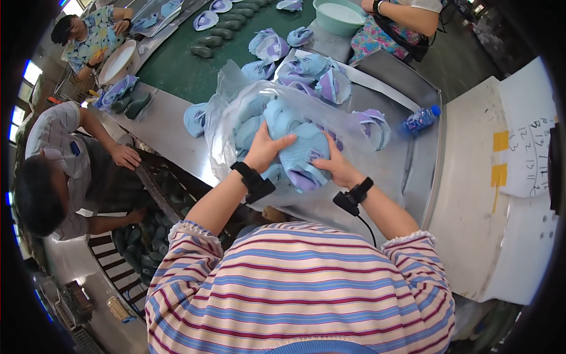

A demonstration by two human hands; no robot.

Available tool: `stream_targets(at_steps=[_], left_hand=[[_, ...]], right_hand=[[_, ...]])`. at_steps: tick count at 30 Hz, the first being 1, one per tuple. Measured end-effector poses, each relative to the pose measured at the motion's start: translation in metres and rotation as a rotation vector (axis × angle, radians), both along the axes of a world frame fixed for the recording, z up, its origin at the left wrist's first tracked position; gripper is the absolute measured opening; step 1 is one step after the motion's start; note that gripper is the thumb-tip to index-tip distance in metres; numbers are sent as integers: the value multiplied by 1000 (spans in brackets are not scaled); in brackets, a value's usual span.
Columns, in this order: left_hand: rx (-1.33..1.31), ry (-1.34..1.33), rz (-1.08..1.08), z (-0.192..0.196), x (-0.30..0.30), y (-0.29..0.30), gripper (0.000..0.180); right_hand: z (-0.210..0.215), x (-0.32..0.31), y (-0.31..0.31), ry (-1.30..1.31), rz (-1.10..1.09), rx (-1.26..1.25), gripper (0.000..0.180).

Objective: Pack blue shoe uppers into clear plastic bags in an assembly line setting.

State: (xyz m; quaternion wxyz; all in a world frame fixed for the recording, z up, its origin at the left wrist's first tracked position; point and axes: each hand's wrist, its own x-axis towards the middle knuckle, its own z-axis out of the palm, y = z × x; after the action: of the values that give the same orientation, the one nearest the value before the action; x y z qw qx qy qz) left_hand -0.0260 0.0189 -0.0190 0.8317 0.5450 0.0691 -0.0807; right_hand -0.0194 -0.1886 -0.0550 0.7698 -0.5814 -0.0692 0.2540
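Between my two hands is a light blue shoe upper (303, 148) with a purple lining at its near end. My left hand (265, 147) is closed on its left side, thumb laid across the top. My right hand (337, 165) grips the right side near the opening. The upper is over a clear plastic bag (227, 103) that lies open on the metal table, and more light blue uppers (247, 133) show inside the bag. Black straps with small boxes are around both my wrists. The undersides of my fingers are hidden by the upper.
Blue and purple uppers (306, 71) are heaped beyond the bag; another upper (372, 128) lies right of it. A bottle (421, 119) stands by the table's raised right edge. Dark green shoe lasts (221, 33) line the green surface. A person (59, 159) leans over a crate at left.
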Motion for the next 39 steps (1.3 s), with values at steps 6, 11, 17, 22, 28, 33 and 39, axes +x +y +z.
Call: stream_targets(at_steps=[6, 11, 17, 22, 28, 33, 39], left_hand=[[-87, -249, 82, 65, 22, 35, 54], [218, -396, 140, 59, 6, 5, 46], [-107, -394, 405, 70, 31, 35, 41], [85, -472, 265, 83, 28, 57, 35], [31, -359, 66, 75, 23, 17, 26], [-425, -267, 331, 85, 37, 32, 34], [458, -567, -23, 81, 29, 59, 21]], right_hand=[[54, 24, -52, 70, 118, -110, 72], [68, -1, 13, -558, -234, -280, 63], [61, -20, 2, -1546, -257, -555, 33], [125, -8, -4, -1152, -180, -589, 23], [114, 23, 22, -968, -32, -316, 27], [82, 1, 21, -1585, -383, -466, 23], [103, 6, 33, -937, -353, -156, 33]])
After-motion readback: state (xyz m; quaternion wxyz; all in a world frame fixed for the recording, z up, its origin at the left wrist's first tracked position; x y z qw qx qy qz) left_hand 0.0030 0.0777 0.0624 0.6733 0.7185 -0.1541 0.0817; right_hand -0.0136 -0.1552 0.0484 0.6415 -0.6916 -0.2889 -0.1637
